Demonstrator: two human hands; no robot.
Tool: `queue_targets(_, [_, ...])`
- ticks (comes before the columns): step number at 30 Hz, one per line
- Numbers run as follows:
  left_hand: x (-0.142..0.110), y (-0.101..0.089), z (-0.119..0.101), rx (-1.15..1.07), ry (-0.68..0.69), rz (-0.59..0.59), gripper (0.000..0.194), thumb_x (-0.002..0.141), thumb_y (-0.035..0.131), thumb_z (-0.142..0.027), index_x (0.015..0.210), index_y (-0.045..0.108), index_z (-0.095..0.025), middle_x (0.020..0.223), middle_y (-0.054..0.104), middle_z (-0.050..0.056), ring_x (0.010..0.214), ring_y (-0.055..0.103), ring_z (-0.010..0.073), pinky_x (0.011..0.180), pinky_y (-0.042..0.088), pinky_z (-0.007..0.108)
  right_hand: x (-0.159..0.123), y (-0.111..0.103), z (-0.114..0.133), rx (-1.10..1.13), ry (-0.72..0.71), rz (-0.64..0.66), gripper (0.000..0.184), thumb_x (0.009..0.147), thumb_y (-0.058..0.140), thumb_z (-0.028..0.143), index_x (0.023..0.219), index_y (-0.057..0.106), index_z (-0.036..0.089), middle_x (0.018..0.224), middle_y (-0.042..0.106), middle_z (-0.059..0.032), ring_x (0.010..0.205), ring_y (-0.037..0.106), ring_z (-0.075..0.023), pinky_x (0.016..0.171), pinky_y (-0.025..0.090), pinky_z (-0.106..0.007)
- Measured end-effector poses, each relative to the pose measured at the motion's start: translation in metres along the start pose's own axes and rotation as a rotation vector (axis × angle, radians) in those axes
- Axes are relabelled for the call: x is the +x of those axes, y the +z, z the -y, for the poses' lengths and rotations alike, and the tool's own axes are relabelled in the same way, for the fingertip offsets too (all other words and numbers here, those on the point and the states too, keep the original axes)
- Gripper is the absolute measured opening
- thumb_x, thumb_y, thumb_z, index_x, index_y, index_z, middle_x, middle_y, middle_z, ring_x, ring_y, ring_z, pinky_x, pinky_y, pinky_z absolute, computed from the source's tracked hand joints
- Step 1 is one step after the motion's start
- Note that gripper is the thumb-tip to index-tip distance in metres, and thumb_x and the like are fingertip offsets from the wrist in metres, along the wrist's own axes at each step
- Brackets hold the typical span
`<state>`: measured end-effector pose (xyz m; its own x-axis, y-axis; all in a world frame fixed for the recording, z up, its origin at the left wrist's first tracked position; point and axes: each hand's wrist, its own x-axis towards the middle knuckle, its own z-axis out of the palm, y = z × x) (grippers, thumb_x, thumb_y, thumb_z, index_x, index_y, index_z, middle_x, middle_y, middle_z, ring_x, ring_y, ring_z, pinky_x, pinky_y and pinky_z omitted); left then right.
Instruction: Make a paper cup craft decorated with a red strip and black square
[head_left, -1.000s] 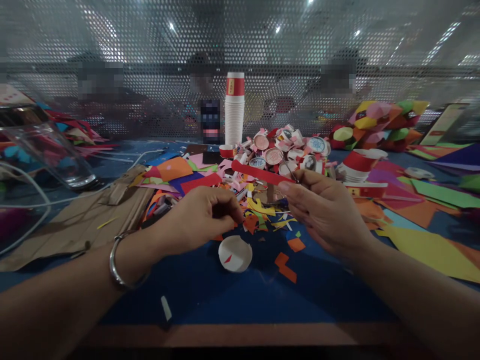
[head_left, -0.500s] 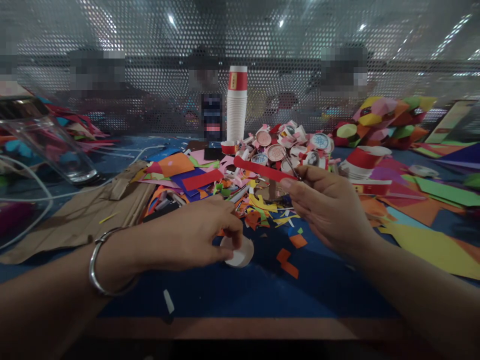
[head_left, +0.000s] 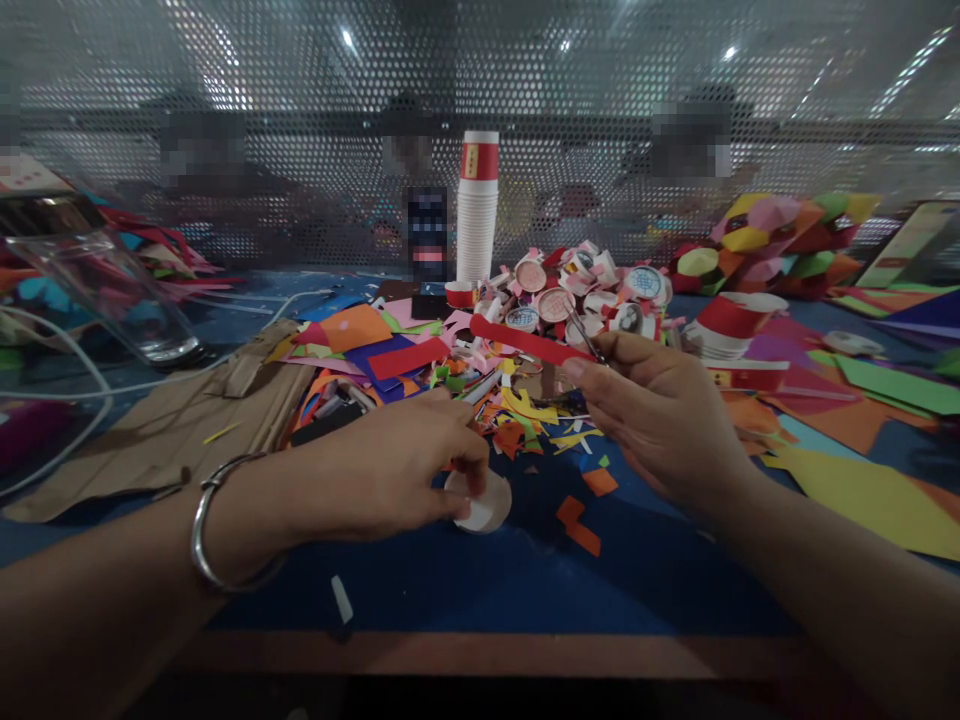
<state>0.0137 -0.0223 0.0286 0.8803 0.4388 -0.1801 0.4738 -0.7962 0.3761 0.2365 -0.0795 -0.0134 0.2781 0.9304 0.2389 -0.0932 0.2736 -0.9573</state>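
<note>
Strip of red paper (head_left: 525,340), one end rounded, pinched in right hand (head_left: 664,415); left hand (head_left: 390,460) at white disc (head_left: 495,500), grip unclear.

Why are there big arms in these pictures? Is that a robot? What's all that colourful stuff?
No robot here! Those are a person's own bare hands, seen by a camera worn on their head, looking forward and down. Every picture comes from that camera.

The right hand holds a red strip and a thin metal tool, partly hidden. The left hand has its fingertips at a small, round white piece; I can't tell whether they grip anything.

On the blue table lie coloured paper scraps and brown cardboard. Behind them stands a tall stack of paper cups.
</note>
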Motion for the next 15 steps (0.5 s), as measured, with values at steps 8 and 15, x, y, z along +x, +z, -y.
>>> queue_targets(8, [0.0006,0.0023,0.0018,0.019,0.023,-0.021,0.01,0.083,0.08,-0.012,0.08,0.078,-0.021,0.084,0.069,0.002,0.092,0.059,0.0222,0.077,0.038,0.032,-0.0003,0.0008,-0.0007,0.002,0.019,0.001,0.031,0.068,0.095,0.029,0.084,0.07,0.022,0.059,0.05,0.0081,0.046,0.035,-0.0051,0.041,0.028,-0.021])
queue_targets(15, [-0.0027,0.0002,0.0016,-0.017,0.076,-0.005,0.009,0.09,0.071,-0.011,0.085,0.071,-0.019,0.091,0.068,0.003,0.092,0.062,0.0204,0.079,0.043,0.03,-0.0002,0.0002,0.0006,-0.007,0.007,-0.002,0.03,0.071,0.094,0.032,0.081,0.068,0.02,0.058,0.048,0.0076,0.047,0.032,-0.0046,0.04,0.021,-0.021])
